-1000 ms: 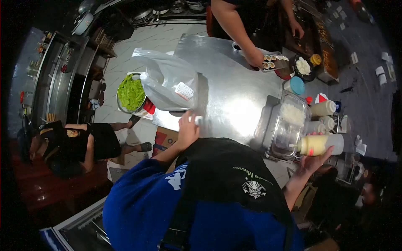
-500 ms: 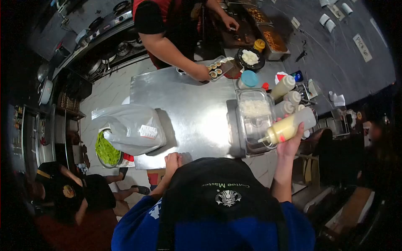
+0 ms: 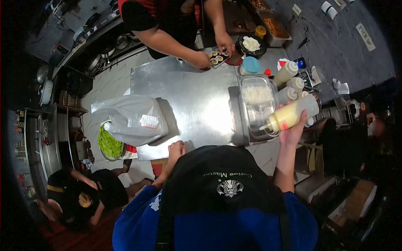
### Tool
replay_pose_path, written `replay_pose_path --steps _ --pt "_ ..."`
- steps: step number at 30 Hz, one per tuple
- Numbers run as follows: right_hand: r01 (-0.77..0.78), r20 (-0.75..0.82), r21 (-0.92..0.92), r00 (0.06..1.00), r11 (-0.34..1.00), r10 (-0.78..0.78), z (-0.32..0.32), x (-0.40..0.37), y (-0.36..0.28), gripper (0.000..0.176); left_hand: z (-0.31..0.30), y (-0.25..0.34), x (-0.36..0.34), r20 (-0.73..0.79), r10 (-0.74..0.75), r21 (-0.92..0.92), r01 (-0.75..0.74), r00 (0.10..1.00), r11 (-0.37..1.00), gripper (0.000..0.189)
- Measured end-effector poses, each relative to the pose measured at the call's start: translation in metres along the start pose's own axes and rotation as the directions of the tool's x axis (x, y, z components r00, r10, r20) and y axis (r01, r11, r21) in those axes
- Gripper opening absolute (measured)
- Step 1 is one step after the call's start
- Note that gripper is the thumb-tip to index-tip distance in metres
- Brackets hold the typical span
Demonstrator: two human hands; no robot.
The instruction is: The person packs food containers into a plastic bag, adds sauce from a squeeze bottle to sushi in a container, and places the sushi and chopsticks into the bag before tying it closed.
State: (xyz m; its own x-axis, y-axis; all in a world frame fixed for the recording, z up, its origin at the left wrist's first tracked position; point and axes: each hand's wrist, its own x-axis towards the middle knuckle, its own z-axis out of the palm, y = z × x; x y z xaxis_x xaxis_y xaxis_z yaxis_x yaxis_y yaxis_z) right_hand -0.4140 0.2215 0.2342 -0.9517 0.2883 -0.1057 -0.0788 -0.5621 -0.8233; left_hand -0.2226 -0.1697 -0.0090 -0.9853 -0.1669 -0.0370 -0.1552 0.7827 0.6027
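The bottle sits slightly higher now, right hand clasping its base, left hand curled on the desk edge: keep the nozzle low over the tub.

The right hand is gripping a squeeze bottle of pale yellow sauce — nozzle tilting over a clear container — while the left hand is resting on the steel table edge near a plastic bag.

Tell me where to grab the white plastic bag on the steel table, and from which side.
Probably take the plastic bag by its tapered, gathered left end, from above: the body is slack and bulging, giving no firm hold. The left hand is closest.
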Motion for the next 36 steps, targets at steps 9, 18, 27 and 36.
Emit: replay_pose_path --steps 9,18,27,36 --pt "0.009 0.047 0.007 0.999 1.000 -0.009 0.001 0.000 -0.001 0.062 0.001 -0.003 0.004 0.083 -0.049 -0.028 0.051 0.995 0.998 0.019" --pt "0.012 0.037 -0.018 0.999 1.000 -0.011 0.007 -0.001 -0.004 0.064 -0.001 0.000 0.009 0.092 -0.023 -0.018 0.025 0.995 1.000 0.018" --pt "0.035 0.039 -0.013 0.999 0.999 -0.035 0.006 -0.003 -0.007 0.062 0.000 -0.004 0.008 0.069 0.021 -0.050 -0.018 0.997 0.999 0.019" --pt "0.043 0.026 -0.008 0.999 0.999 -0.043 0.007 -0.006 -0.006 0.060 -0.003 0.000 0.011 0.088 0.026 -0.052 -0.022 0.996 0.998 0.021"
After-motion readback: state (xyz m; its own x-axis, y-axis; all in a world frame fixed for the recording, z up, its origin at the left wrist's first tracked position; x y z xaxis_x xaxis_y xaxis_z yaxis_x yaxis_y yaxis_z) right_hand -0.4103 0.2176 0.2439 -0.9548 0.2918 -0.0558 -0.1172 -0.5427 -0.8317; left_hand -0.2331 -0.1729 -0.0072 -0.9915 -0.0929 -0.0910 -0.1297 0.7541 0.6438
